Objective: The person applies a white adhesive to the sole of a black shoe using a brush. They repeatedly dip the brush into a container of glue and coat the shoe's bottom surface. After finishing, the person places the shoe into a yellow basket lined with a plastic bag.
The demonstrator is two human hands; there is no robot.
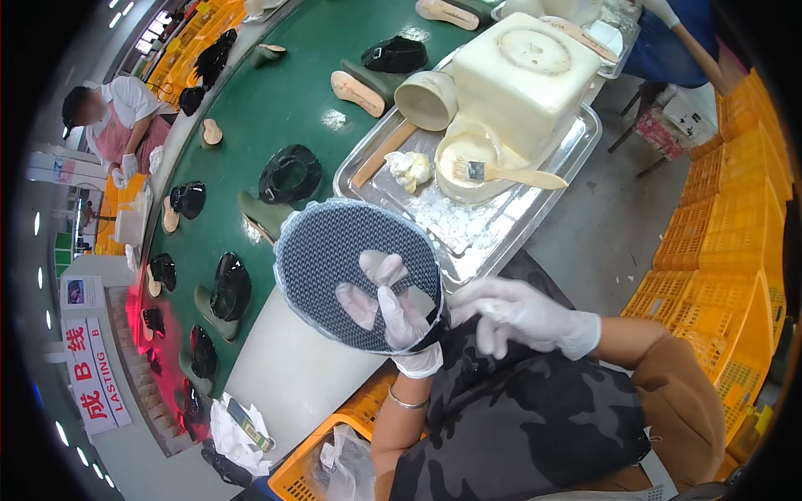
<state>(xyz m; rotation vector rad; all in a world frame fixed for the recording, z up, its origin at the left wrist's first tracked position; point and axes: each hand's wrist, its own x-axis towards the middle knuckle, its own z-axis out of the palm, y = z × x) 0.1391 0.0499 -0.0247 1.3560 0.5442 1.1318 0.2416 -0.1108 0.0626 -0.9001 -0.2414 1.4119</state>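
Note:
My left hand, in a thin white glove, holds up a round dark-grey mesh piece with a pale, ruffled edge. Its curled fingers show in the middle of the mesh, while the wrist passes behind the lower rim. Just right of that rim is my right hand, also gloved, with its fingers bent and apart and nothing visible in them. Whether its fingertips touch the rim is hard to tell. Beyond the piece, a flat brush lies across a cream-coated pot joined to a blocky container.
A metal tray carries the container, a cup and a crumpled wad. Black shoe uppers and shoe lasts lie on the green belt. Yellow crates stand at right. A co-worker stands across the belt.

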